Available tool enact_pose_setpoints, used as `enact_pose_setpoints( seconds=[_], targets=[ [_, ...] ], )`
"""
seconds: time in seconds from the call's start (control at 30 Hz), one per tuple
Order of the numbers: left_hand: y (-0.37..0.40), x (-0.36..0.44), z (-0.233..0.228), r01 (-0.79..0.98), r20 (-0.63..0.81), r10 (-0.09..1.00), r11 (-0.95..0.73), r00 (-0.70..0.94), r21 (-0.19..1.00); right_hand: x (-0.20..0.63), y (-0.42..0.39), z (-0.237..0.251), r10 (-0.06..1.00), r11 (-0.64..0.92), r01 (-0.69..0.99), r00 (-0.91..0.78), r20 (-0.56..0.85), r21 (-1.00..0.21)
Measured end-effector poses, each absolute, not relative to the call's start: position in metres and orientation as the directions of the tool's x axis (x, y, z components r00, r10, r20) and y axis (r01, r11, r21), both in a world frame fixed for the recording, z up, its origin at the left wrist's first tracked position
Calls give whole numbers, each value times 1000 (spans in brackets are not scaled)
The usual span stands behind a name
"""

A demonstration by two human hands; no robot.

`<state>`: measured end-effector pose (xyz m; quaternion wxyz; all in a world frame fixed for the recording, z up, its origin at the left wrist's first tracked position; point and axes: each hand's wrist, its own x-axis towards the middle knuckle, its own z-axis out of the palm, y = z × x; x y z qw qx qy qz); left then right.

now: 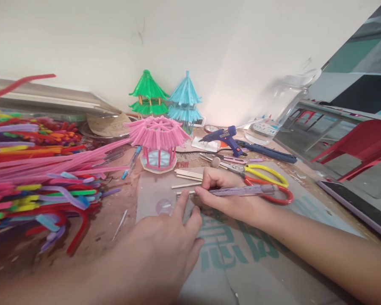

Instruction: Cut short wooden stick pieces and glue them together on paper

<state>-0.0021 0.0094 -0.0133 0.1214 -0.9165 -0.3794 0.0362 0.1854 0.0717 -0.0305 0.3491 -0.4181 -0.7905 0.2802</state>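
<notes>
My left hand [168,237] rests palm down with the index finger stretched out, its tip on a thin wooden stick [191,192]. The other fingers are loosely bent and hold nothing. Closed around a slim, see-through purple pen [238,190], my right hand [220,179] has its fingertips at the stick's right end. The pen's tip is hidden. Another stick [182,185] lies just beyond, with several sticks [188,173] bunched behind it. Beyond these stands a small pavilion model [158,142] with a pink pipe-cleaner roof. A plastic sheet [219,258] lies under both hands.
Piled pipe cleaners [51,169] cover the left side. Green [148,93] and blue [186,99] pagoda models stand by the wall. Scissors [266,180], a glue gun [224,137] and a clear jar [273,110] are to the right. A phone [357,205] lies at the right edge.
</notes>
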Motion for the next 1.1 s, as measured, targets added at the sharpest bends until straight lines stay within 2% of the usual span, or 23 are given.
enact_pose_setpoints(
  seconds=[0.37, 0.57, 0.77, 0.93, 1.1],
  targets=[
    [11, -3, -17, 708, 23, 719, -678, 695, -196, 189, 73, -35, 857, 494, 509, -419, 299, -704],
    [12, -4, -21, 712, 57, 711, -693, 701, -113, 190, 73, -37, 865, 482, 514, -410, 291, -710],
    [11, -3, -23, 713, 51, 715, -684, 697, -154, 187, 72, -35, 866, 481, 494, -396, 305, -725],
    [11, -2, -28, 750, 72, 747, -656, 661, -80, 186, 73, -34, 854, 505, 471, -392, 341, -723],
    [11, -2, -24, 722, 60, 726, -665, 685, -191, 189, 75, -37, 856, 501, 474, -397, 332, -724]
  ],
)
